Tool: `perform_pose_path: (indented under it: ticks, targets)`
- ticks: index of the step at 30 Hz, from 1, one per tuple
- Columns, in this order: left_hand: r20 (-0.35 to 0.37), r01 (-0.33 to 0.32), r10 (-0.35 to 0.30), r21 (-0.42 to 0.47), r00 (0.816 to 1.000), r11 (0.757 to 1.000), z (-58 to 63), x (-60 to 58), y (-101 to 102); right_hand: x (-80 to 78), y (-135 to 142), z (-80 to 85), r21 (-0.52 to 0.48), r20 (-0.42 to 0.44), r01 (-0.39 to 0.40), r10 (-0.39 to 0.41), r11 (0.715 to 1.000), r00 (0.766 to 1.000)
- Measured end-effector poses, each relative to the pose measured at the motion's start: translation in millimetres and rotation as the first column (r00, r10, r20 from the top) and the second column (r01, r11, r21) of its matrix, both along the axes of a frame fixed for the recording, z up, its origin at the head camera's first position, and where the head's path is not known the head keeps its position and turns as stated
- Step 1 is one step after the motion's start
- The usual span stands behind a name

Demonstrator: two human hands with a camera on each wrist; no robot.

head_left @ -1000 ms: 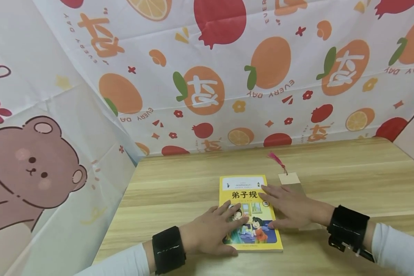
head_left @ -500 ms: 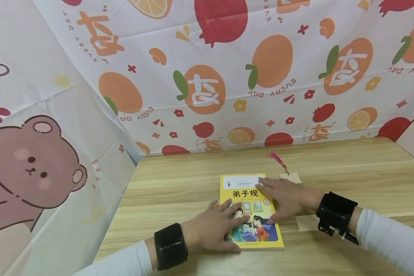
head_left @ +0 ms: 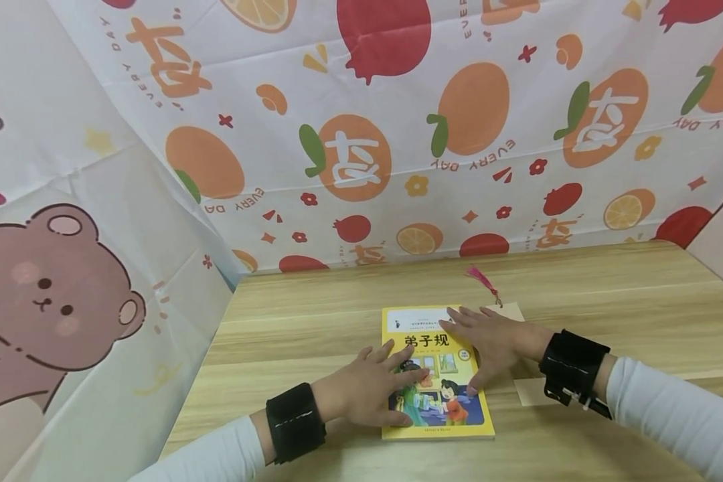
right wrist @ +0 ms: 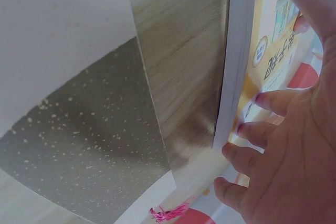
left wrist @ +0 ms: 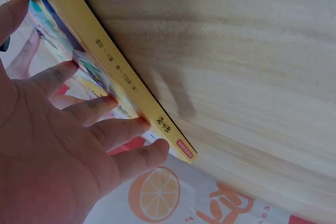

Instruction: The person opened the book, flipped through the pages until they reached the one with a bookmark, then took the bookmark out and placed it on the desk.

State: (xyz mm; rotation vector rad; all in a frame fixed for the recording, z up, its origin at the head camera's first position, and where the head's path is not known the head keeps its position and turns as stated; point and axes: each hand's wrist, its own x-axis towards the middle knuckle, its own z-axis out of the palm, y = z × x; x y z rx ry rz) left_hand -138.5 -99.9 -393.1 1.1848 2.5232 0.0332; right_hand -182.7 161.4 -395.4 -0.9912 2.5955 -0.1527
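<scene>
A yellow paperback book [head_left: 452, 395] with a cartoon cover lies closed on the table. My left hand [head_left: 367, 388] rests on its left side, fingers spread and straight over the picture. In the left wrist view, those fingertips lie along the cover edge beside the yellow spine [left wrist: 123, 72]. My right hand [head_left: 497, 341] touches the upper right of the cover, its fingers extended. To the book's right lies a bookmark [head_left: 530, 391], partly hidden under the right hand and wrist. Its grey speckled band [right wrist: 94, 129] shows in the right wrist view, with a pink tassel [head_left: 484, 276] at the far end.
The wood-grain table [head_left: 301, 321] reaches back to a fruit-print cloth [head_left: 410, 147]. On the left hangs another cloth with a bear print [head_left: 60, 294]. Black straps [head_left: 295, 422] wrap both wrists.
My right hand has shifted left, further onto the book's cover, uncovering the near end of the bookmark. My left hand stays on the book with only a slight shift.
</scene>
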Motion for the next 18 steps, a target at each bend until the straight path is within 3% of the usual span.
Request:
perform_pose_path:
  ticks: [13,18]
  targets:
    - [0.009,-0.005,0.004,0.015,1.0,1.0,-0.7,-4.8,-2.7,-3.4,0.7,-1.6,-0.001,0.04,0.002,-0.002,1.0,0.999]
    - [-0.009,-0.042,0.042,0.039,0.999,0.998,-1.2,-9.5,-11.8,-4.6,3.9,-3.2,-0.057,0.018,0.01,-0.009,0.998,1.0]
